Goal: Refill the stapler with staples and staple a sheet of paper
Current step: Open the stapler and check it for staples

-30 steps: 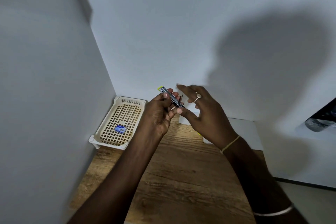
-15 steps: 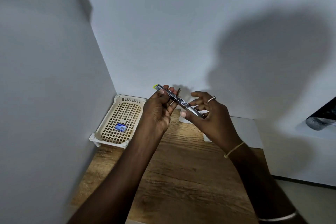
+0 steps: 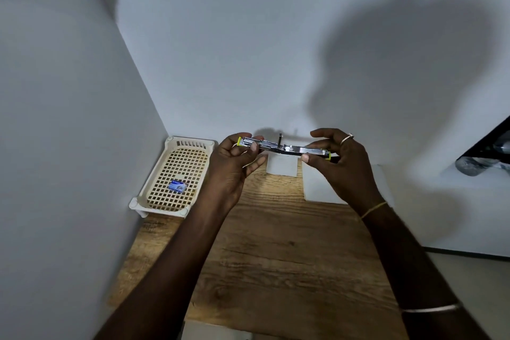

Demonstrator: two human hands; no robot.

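A small metal stapler (image 3: 284, 147) with yellow-green ends is swung fully open into one long, nearly level bar above the back of the wooden table (image 3: 276, 251). My left hand (image 3: 234, 165) pinches its left end and my right hand (image 3: 339, 165) pinches its right end. A small blue staple box (image 3: 177, 185) lies in the cream plastic basket (image 3: 154, 190) at the left. Sheets of white paper (image 3: 317, 188) lie on the table under my hands, partly hidden by my right hand.
White walls close in the table on the left and at the back. A white surface (image 3: 455, 210) runs along the right side, with a dark object (image 3: 485, 157) at the far right edge. The basket stands in the back left corner.
The stapler went from folded in my left hand to fully opened out flat. My right hand took its free end and pulled it to the right.
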